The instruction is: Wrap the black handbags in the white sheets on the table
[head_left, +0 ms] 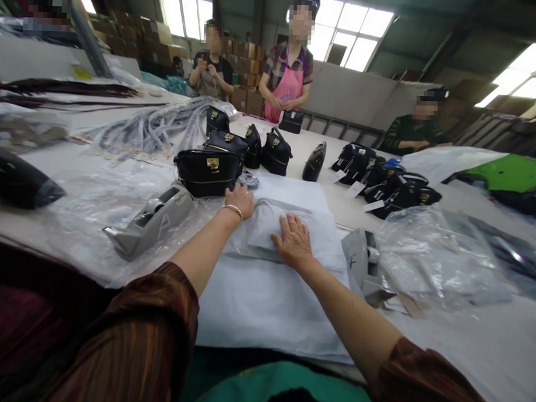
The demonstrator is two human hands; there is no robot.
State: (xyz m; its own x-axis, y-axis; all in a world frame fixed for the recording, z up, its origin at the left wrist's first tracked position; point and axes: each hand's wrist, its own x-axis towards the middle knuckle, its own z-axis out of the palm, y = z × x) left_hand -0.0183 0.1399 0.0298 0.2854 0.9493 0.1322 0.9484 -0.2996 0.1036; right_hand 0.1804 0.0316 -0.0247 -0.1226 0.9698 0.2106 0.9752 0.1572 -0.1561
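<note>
Wrapped bundle (263,225): likely soft, light | grip its ends | your right hand (295,240): flat, fingers spread on top | your left hand (240,202): loosely spread, at its edge

The white sheets (268,312) looked smooth, matt and papery. Left of them lay glossy, crumpled clear plastic film (90,200); beyond them stood black bags (207,180) with a leathery sheen and shiny, metal-looking clasps (213,163).

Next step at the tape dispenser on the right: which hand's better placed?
Probably the right hand: resting on the white bundle, it is nearer that tape dispenser, on its own side. The left hand is farther, by the front black bag.
</note>
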